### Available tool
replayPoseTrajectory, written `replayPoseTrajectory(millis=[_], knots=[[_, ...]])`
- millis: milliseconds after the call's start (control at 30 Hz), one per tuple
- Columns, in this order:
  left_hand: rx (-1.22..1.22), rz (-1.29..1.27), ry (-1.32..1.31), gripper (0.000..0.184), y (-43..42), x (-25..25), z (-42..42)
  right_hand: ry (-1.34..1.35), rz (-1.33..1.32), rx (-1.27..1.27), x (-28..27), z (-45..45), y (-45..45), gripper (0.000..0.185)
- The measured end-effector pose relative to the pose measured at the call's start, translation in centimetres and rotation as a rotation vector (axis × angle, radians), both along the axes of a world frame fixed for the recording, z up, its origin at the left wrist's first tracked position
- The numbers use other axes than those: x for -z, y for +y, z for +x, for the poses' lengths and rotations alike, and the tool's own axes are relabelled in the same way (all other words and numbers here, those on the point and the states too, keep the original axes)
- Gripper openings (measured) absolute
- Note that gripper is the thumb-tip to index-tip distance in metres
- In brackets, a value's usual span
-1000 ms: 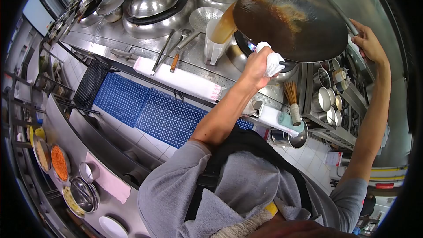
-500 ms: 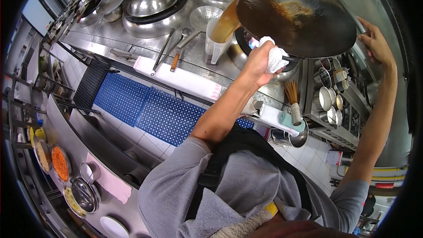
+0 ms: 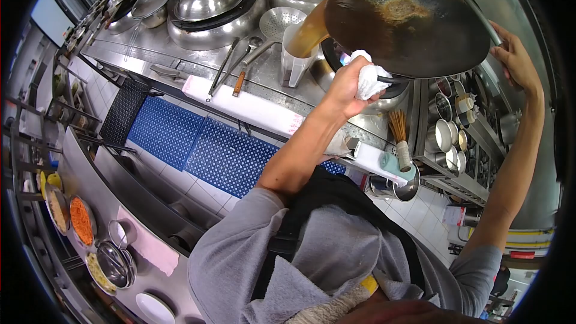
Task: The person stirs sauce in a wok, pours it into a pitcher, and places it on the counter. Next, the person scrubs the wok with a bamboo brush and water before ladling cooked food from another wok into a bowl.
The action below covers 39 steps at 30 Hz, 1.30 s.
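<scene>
A large dark wok is tilted to the left, with brown liquid streaming over its rim into a clear plastic jug. Foam floats on the liquid left in the wok. My left hand is closed round the wok's handle through a folded white cloth. At the wok's right side, my right hand grips the end of a long metal handle. That handle slants up across the wok's rim; its far end is hidden or outside the view.
A perforated strainer lies behind the jug. Several long-handled tools rest on the steel counter. A domed lid covers a wok at the back. A bamboo brush stands near the front edge, and metal bowls fill a right-hand rack.
The wok has shifted slightly right and tilted a little, showing more foam. The liquid keeps pouring into the jug. My right hand has moved slightly right with the metal handle.
</scene>
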<state>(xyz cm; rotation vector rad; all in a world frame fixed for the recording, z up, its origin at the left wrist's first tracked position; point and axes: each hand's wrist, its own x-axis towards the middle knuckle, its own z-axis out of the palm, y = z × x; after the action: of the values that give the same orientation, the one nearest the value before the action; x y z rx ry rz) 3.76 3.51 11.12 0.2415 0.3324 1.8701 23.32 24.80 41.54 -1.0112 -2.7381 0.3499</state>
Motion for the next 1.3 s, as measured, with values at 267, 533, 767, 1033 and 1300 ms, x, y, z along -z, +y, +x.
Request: replayPoseTrajectory(millis=[267, 533, 767, 1033, 1300], knots=[[0.020, -0.004, -0.011, 0.021, -0.5, 1.2, -0.5, 0.036, -0.002, -0.065, 0.7, -0.5, 0.4, 0.065], [0.064, 0.107, -0.040, 0.020, -0.8, 1.6, -1.0, 0.005, 0.005, -0.031, 0.0, -1.2, -2.0, 0.063], [0.084, 0.133, -0.054, 0.018, -1.2, 2.4, -1.4, 0.009, 0.078, -0.056, 0.1, -1.8, -2.9, 0.063], [0.073, 0.144, -0.065, 0.021, -1.0, 4.7, -2.1, -0.016, 0.107, -0.027, -0.1, -3.0, -5.9, 0.062], [0.130, 0.239, -0.067, 0.024, -0.3, 8.7, -3.9, 0.005, 0.168, -0.042, 0.4, -3.6, -8.1, 0.062]])
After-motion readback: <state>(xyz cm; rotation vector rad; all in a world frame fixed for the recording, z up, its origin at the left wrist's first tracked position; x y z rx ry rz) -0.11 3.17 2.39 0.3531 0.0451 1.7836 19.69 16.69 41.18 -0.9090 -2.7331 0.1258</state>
